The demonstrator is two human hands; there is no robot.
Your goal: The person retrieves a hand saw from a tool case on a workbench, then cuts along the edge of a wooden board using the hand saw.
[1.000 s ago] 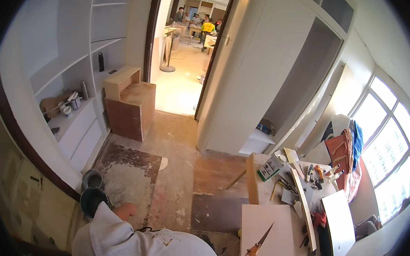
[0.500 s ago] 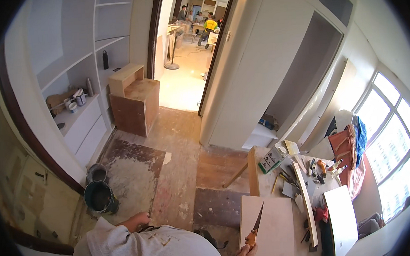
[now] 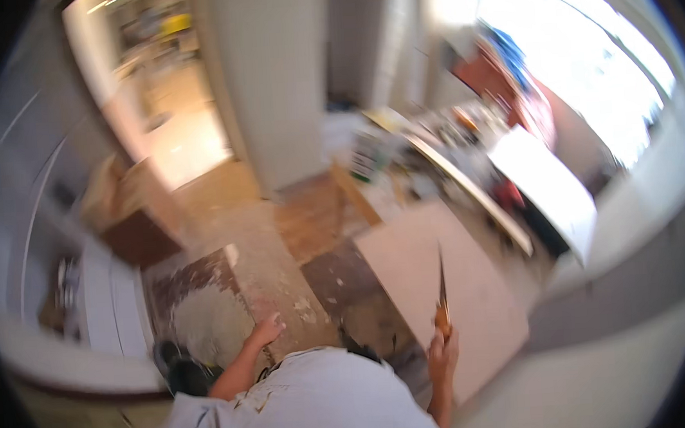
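Observation:
My right hand point(image 3: 443, 351) is closed around the orange-brown handle of a handsaw point(image 3: 443, 292). Its dark, tapering blade points away from me, over a pale flat board point(image 3: 460, 273) on the right. My left hand point(image 3: 269, 328) hangs in front of my body above the stained floor, holding nothing; its fingers look slightly apart, though motion softens them.
A cluttered worktable point(image 3: 389, 203) with tools stands beyond the board. A long wooden strip point(image 3: 466, 191) and a white panel point(image 3: 549, 189) lie there. Buckets point(image 3: 186, 373) sit at lower left, near a wooden cabinet point(image 3: 143, 226). A doorway point(image 3: 185, 137) opens at far left.
My view has swung to the right, bringing the board and table nearer the middle. The handsaw stays in my right hand. My left hand now shows further forward, with more forearm visible.

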